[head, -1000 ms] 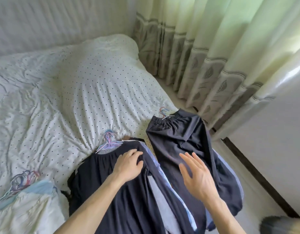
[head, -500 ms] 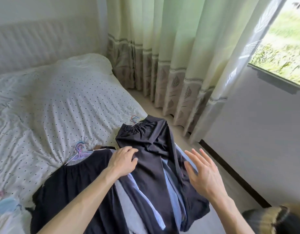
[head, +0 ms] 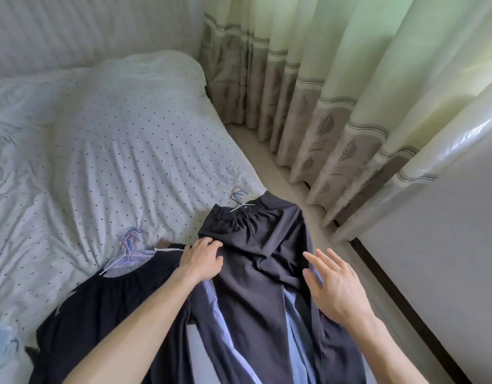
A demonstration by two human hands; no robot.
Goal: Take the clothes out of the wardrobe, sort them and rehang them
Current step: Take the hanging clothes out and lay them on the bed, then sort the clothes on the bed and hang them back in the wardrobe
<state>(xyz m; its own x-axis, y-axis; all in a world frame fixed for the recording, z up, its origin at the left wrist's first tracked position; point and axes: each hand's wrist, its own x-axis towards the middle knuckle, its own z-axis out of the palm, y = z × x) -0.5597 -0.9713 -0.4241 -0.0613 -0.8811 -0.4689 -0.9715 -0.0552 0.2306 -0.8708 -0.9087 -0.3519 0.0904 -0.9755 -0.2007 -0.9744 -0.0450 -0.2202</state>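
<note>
Change: The window is not seen any more, and more of the bed point(head: 114, 139) is seen than half a second ago. The right hand point(head: 333, 286) has been moved in over the dark garment point(head: 256, 273); before, it was out past the side of it.
Left hand: The left hand point(head: 202, 259) is laid on the garment's edge, on the bed's near right corner, with the fingers bent. Whether cloth is pinched cannot be told.
Right hand: It is held flat with the fingers spread, and nothing is held in it. Whether the cloth is touched cannot be told.
Hands: They are kept apart.
Clothes: The dark garment is spread on its hanger point(head: 238, 194) over the bed's near right corner, with blue striped cloth point(head: 225, 322) under it. A second dark garment point(head: 106, 306) is laid nearer the bed's middle.
Curtain: The curtain point(head: 322, 92) is hung past the bed's right side.
</note>
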